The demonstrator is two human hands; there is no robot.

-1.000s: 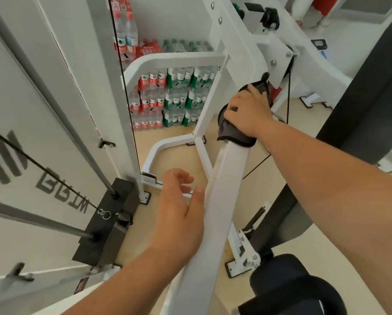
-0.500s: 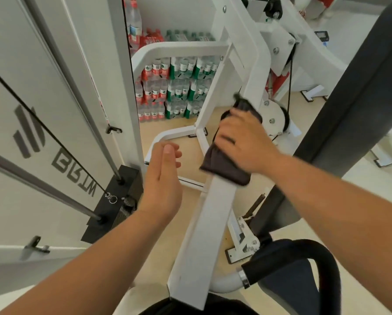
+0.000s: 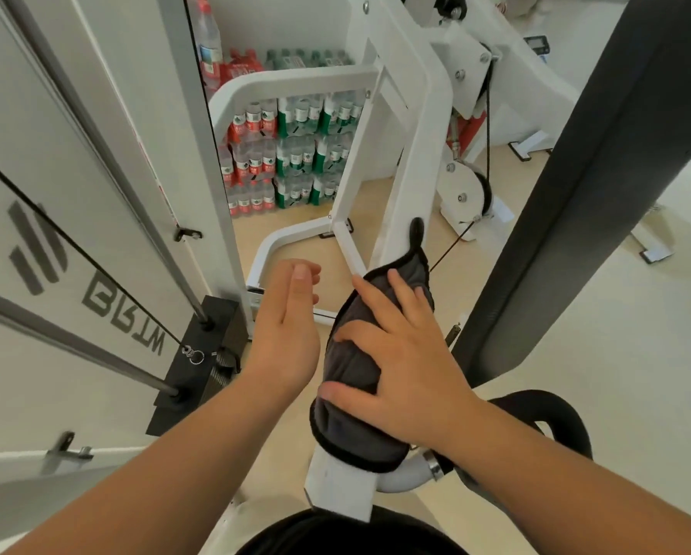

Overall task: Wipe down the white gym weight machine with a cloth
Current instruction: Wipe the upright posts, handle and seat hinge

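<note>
The dark grey cloth [image 3: 355, 434] is sitting draped over the sloping white beam [image 3: 411, 154] of the weight machine, down near the beam's lower end and wrapping over its top and sides. The right hand [image 3: 411, 378] is pressing flat on it with fingers spread and mostly straight, so it's pushing more than gripping. The left hand [image 3: 287, 334] is hovering just beside the beam, fingers loose, holding nothing, and it's looking like it's not touching the frame. I'd say a wiping stroke along this beam is what's going on. Next I reckon it's calling for sliding the cloth along with even pressure, keeping it wrapped so the side faces are getting cleaned too. The black padded handle [image 3: 556, 418] is curving off right next to the cloth, and the weight stack [image 3: 199, 362] and packs of water bottles [image 3: 291, 154] are sitting further out.
</note>
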